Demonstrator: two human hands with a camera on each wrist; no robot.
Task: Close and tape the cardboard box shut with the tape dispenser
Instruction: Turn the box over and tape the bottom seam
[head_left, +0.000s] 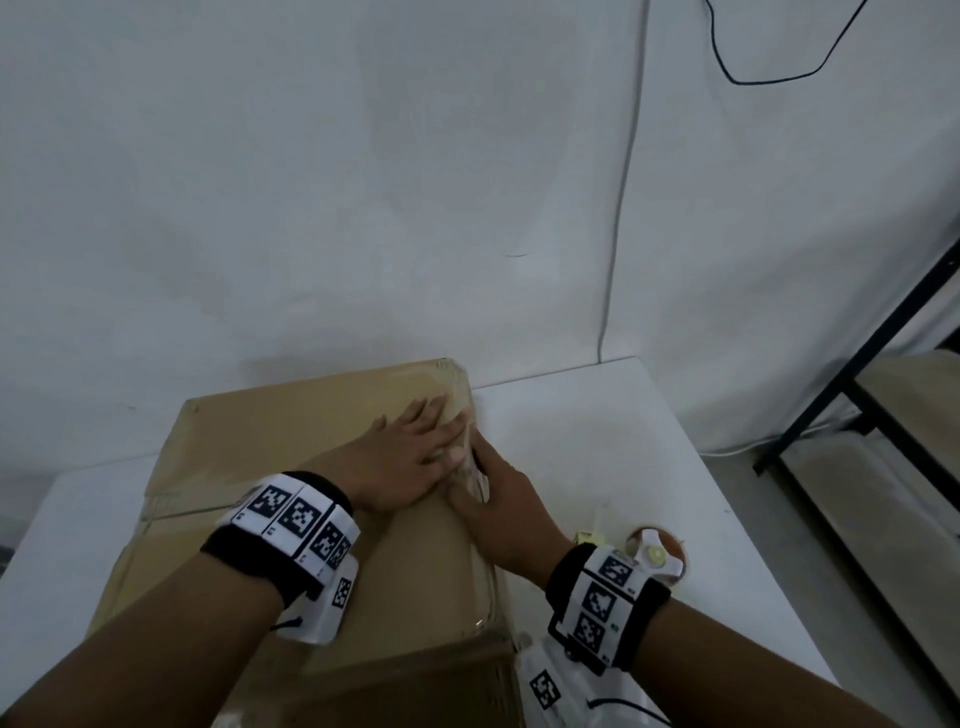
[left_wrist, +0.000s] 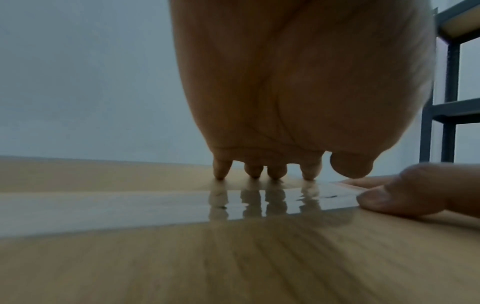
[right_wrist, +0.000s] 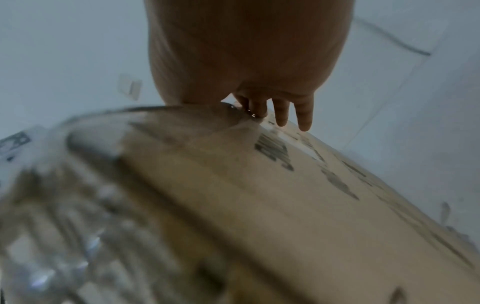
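A closed brown cardboard box (head_left: 291, 431) stands on the white table (head_left: 597, 441). Clear tape (head_left: 485, 587) runs along its right top edge and shines in the left wrist view (left_wrist: 155, 205). My left hand (head_left: 410, 447) lies flat on the box top near the far right corner, its fingertips (left_wrist: 253, 171) pressing the tape. My right hand (head_left: 498, 499) sits on the right edge, thumb (left_wrist: 405, 195) on top, straight fingers (right_wrist: 303, 115) down the printed side (right_wrist: 285, 205), where crumpled tape bunches. The tape dispenser (head_left: 655, 560) lies on the table beside my right wrist.
A white wall stands close behind the table, with a thin cable (head_left: 618, 208) running down it. A dark metal shelf frame (head_left: 857, 415) stands to the right. A small yellowish object (head_left: 587, 538) lies beside the dispenser. Bare tabletop extends right of the box.
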